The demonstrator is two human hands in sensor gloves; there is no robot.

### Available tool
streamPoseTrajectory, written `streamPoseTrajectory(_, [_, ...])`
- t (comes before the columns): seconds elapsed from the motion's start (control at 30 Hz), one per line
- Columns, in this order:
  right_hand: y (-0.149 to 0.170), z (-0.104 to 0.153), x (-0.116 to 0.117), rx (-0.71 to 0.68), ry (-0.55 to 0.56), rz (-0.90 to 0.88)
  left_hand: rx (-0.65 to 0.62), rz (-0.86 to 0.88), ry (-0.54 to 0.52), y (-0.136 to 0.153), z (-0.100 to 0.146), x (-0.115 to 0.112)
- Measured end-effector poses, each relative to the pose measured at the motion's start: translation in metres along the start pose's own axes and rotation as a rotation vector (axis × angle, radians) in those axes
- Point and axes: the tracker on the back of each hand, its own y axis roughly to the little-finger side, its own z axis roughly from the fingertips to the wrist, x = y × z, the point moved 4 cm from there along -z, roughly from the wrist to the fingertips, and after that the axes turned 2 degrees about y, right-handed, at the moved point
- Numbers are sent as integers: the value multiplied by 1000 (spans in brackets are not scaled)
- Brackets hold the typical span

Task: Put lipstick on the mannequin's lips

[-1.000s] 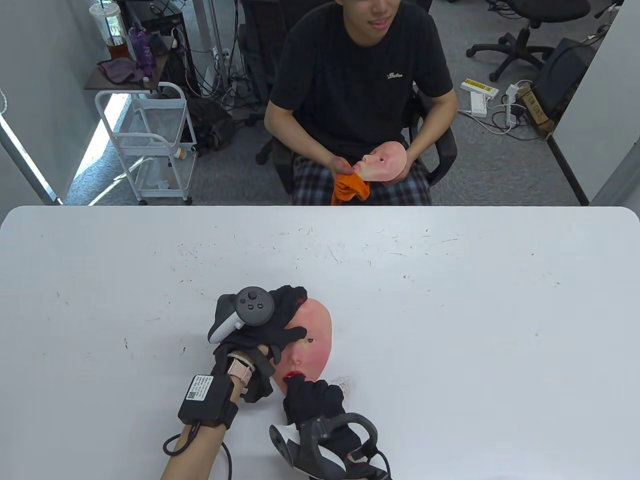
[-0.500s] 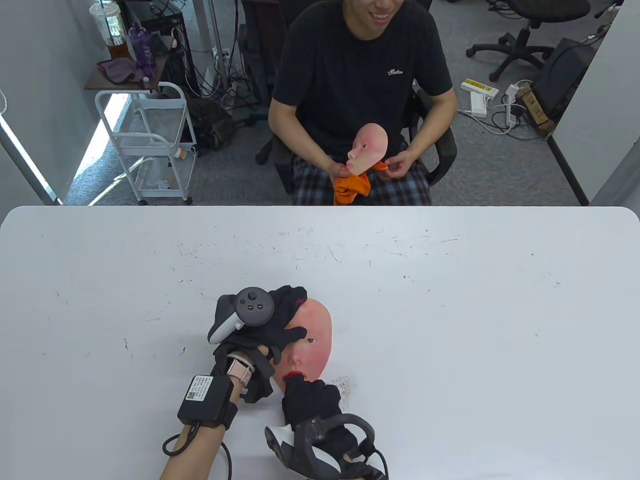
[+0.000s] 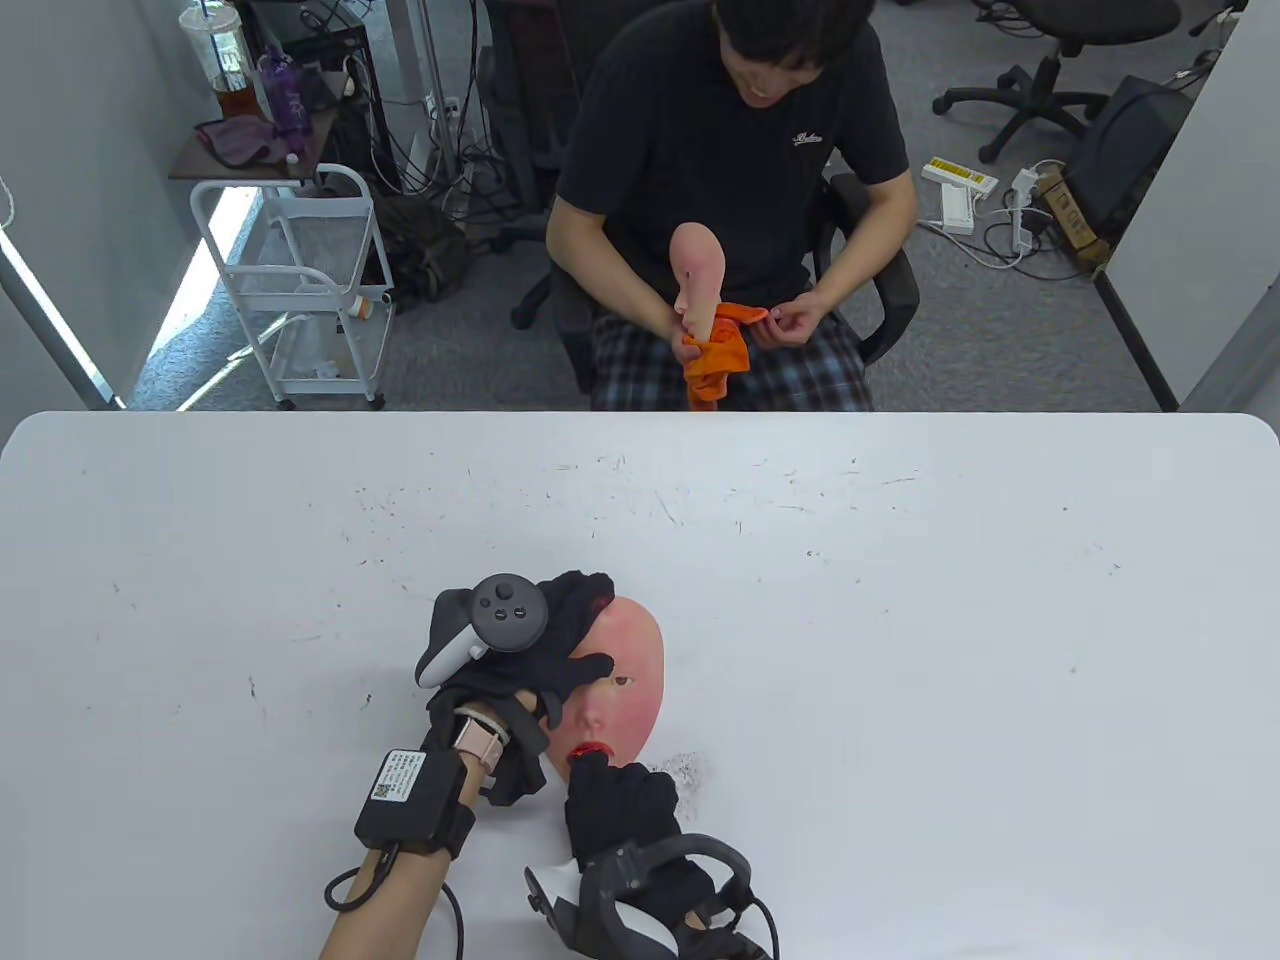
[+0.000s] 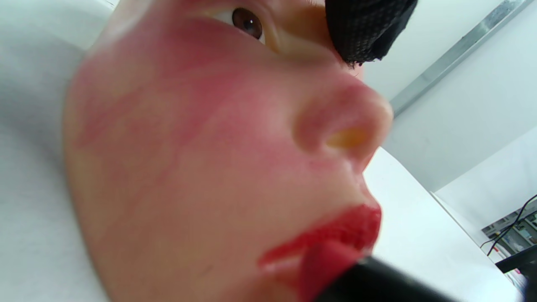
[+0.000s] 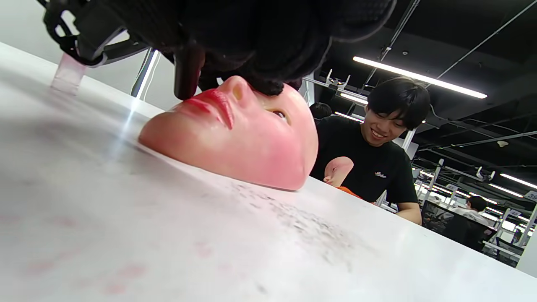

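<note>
A pink mannequin face (image 3: pixel 630 680) lies face up on the white table (image 3: pixel 900 600), its red lips (image 3: pixel 592 750) toward me. My left hand (image 3: pixel 560 645) rests on its forehead and near side and holds it down. My right hand (image 3: pixel 615 800) grips a black lipstick (image 5: pixel 186 77). Its red tip (image 4: pixel 323 264) touches the lips (image 4: pixel 335 235) in the left wrist view. The face (image 5: pixel 243 134) also shows in the right wrist view, with the lipstick standing on the mouth (image 5: pixel 214 105).
A man in a black shirt (image 3: pixel 740 150) sits across the table, holding a second mannequin face (image 3: pixel 697 275) and an orange cloth (image 3: pixel 720 355). Dark smudges (image 3: pixel 685 768) mark the table right of the chin. A white cart (image 3: pixel 300 280) stands at the far left.
My right hand has shifted slightly left and toward me at the lips. The man has lifted and turned his mannequin face upright. My left hand has not moved.
</note>
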Motion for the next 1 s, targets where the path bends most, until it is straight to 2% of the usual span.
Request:
streamPoseTrajectory(0.13, [5,3,-1,15,3,3,-2,5,-2,0,0,0])
streamPoseTrajectory(0.4, [-10,-7,4,-29,-24,22,-4,5,-2,0,0,0])
streamPoseTrajectory(0.63, [2,-1,-1,16,-4,0,-6,9,-2,1,0,0])
streamPoseTrajectory(0.73, [-5,-2,0,-5,10,33,-7,8,-2,1,0,0])
streamPoseTrajectory(0.8, [-12,-6,3,-44,-24,29,-5,7,-1,1,0,0])
streamPoseTrajectory(1.0, [1,1,0,-12,7,2,-6,11,-4,1,0,0])
